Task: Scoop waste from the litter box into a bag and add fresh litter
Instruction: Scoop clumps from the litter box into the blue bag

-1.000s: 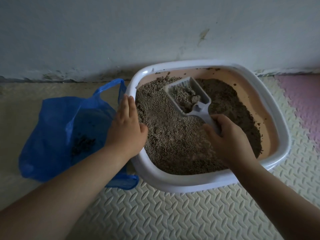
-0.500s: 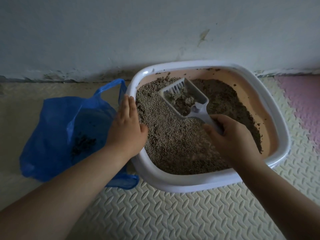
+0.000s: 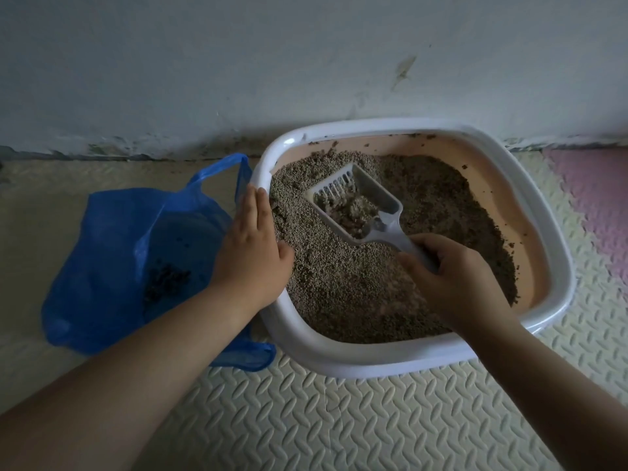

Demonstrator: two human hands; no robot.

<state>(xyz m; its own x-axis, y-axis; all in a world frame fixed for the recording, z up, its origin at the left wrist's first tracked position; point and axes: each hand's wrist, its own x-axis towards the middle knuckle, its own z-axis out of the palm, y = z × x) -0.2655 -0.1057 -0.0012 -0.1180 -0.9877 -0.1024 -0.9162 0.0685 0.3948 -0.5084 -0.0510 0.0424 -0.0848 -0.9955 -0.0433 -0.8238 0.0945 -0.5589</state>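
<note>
Holds the scoop (image 3: 356,205) by its handle in the right grip (image 3: 455,277), fingers curled round it, slotted blade raised over the litter (image 3: 339,287) with a grey clump (image 3: 353,215) inside. Rests the left grip (image 3: 251,253) flat, fingers straight, on the litter box (image 3: 373,360) rim. Has a blue bag (image 3: 112,239) just left of the box on the floor mat (image 3: 339,423), dark waste (image 3: 166,282) inside.

Litter box (image 3: 356,363): white rim, peach inner wall. Litter (image 3: 343,287): grey-brown, darker on the right. Scoop (image 3: 365,202): pale grey, slotted. Bag (image 3: 112,239), left: translucent blue. Floor mat (image 3: 339,419): cream, leaf-embossed; pink section (image 3: 594,205) far right. Wall (image 3: 238,62): off-white, stained.
</note>
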